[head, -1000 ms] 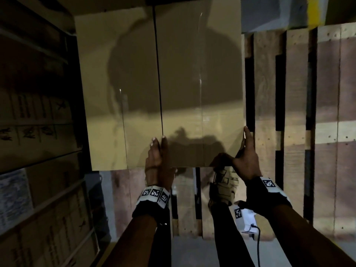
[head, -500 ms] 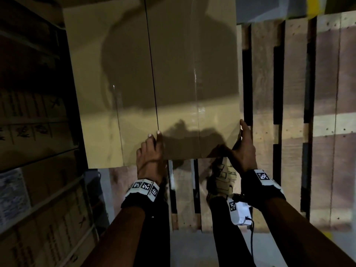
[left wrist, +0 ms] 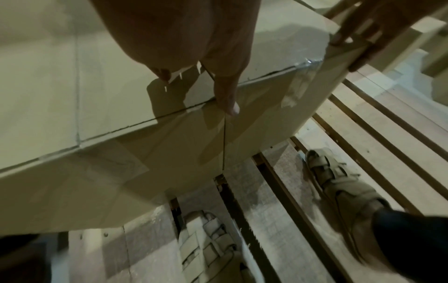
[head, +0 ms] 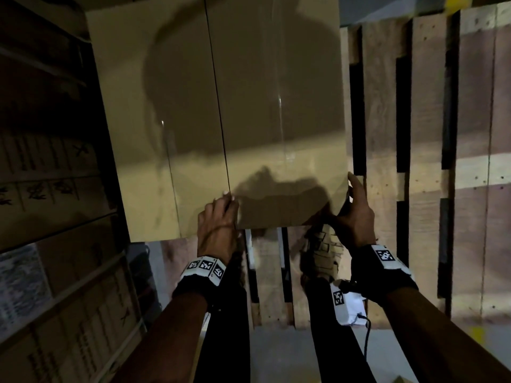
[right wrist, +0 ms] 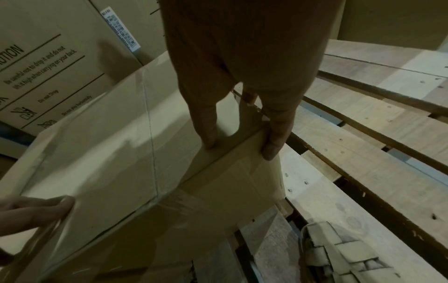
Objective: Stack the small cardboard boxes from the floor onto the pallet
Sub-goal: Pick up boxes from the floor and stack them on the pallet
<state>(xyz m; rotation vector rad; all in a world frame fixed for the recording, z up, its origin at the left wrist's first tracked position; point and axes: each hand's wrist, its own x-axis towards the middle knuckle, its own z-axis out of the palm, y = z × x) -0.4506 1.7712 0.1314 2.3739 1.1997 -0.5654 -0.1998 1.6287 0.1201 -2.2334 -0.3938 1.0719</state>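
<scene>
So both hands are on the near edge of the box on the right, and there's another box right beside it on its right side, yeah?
Not quite. Both the left hand and right hand are on that box, but its neighbour box sits on its left. To its right the head view shows only bare pallet boards.

The cardboard box [head: 249,120] is plain tan with a shiny see-through tape strip. The pallet [head: 470,161] is pale brown wood with dark gaps. The wristbands [head: 204,268] are black with white tags — little black squares on them. The shoes [right wrist: 344,254] look beige, maybe grey-green.
</scene>
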